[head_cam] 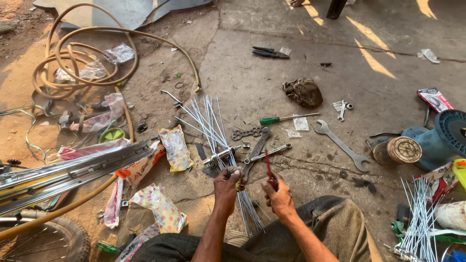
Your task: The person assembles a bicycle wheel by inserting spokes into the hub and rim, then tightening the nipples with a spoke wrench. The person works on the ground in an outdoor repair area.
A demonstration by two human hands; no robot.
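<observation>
My left hand (pixel 227 187) grips a bundle of thin silver wheel spokes (pixel 213 127) that fan out over the concrete toward the far side and also trail back toward my lap. A little to the right, my right hand (pixel 278 193) holds a small red-handled tool (pixel 268 167) upright, its tip close to the bundle. Right in front of my hands lie a metal hub piece (pixel 219 156), dark pliers (pixel 256 149) and an adjustable spanner (pixel 272 152).
A bicycle rim (pixel 73 171) and tyre (pixel 46 237) lie at left, below a coiled hose (pixel 77 58). A green screwdriver (pixel 284 118), open spanner (pixel 342 144), rag (pixel 303 92), far pliers (pixel 269 52) lie around. More spokes (pixel 417 221) and a blue spool (pixel 449 133) sit right.
</observation>
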